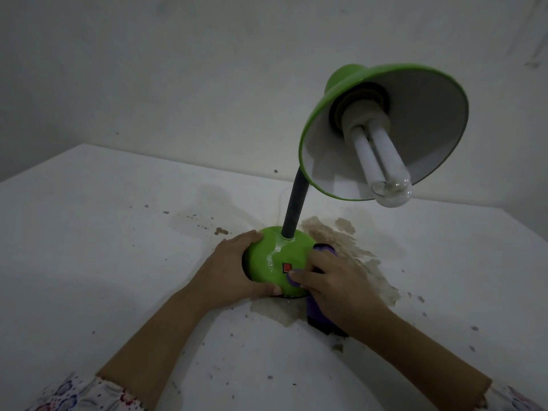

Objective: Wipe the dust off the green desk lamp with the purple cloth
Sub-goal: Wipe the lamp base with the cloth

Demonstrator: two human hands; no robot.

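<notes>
A white table (pixel 89 247) carries everything, its far edge meeting a pale wall. The surface is worn: a large patch right of centre has the white coating peeled off, showing brown beneath (pixel 350 259), and dark specks and small chips are scattered across it. A faint greyish stain spreads left of the middle. The green desk lamp (pixel 272 256) stands on the table by its round base, just beside the peeled patch. The purple cloth (pixel 318 315) lies partly on the tabletop at the near right side of the base, touching it, with its lower end resting on the bare surface.
</notes>
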